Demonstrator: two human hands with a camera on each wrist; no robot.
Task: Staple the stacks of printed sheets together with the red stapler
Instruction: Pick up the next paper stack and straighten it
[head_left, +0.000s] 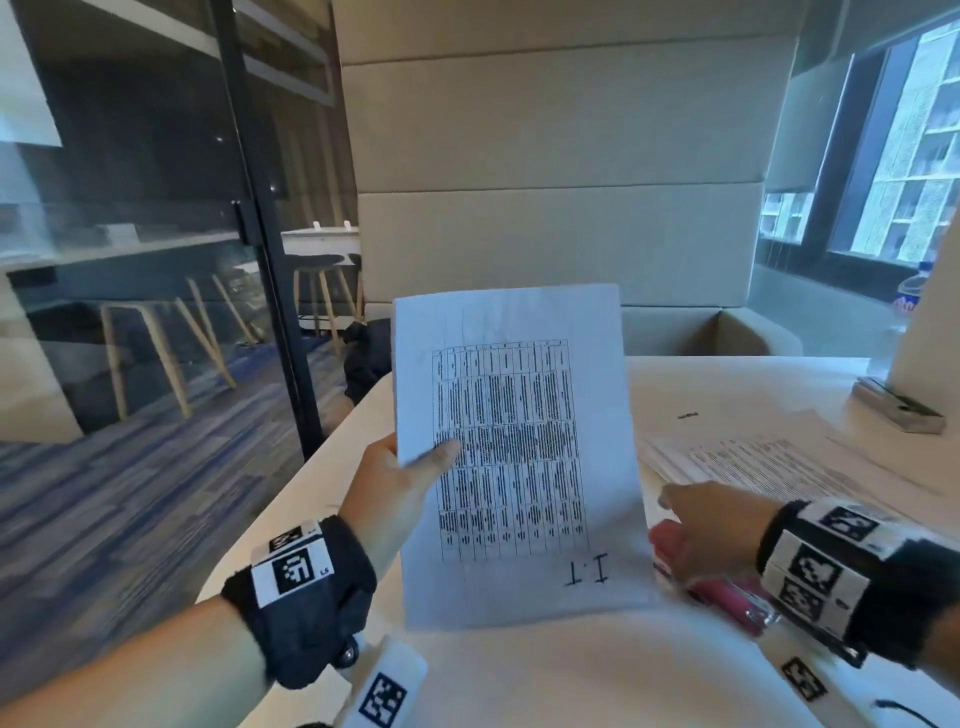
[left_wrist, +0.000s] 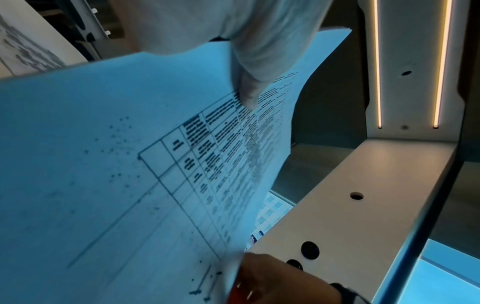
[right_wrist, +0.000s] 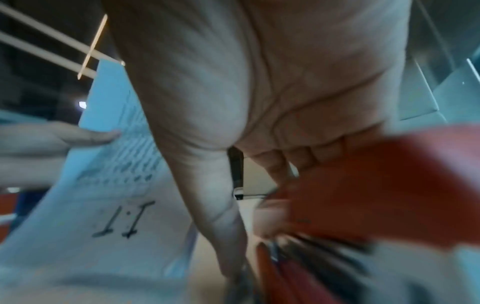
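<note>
My left hand (head_left: 410, 467) holds a stack of printed sheets (head_left: 514, 441) upright above the white table (head_left: 571, 675), thumb (left_wrist: 249, 90) on the printed table, the other fingers hidden behind. "I.T" is handwritten near the sheets' (right_wrist: 103, 205) lower edge. The red stapler (head_left: 727, 597) lies on the table just right of the sheets' bottom corner. My right hand (head_left: 711, 525) covers it from above, fingers wrapped over its red top (right_wrist: 376, 185), thumb pointing left. The right wrist view is blurred.
A second stack of printed sheets (head_left: 753, 462) lies flat on the table behind my right hand. A small grey box (head_left: 898, 410) sits at the far right, a water bottle (head_left: 909, 296) beyond it. A padded booth wall (head_left: 561, 234) stands ahead, a glass partition (head_left: 156, 208) at left.
</note>
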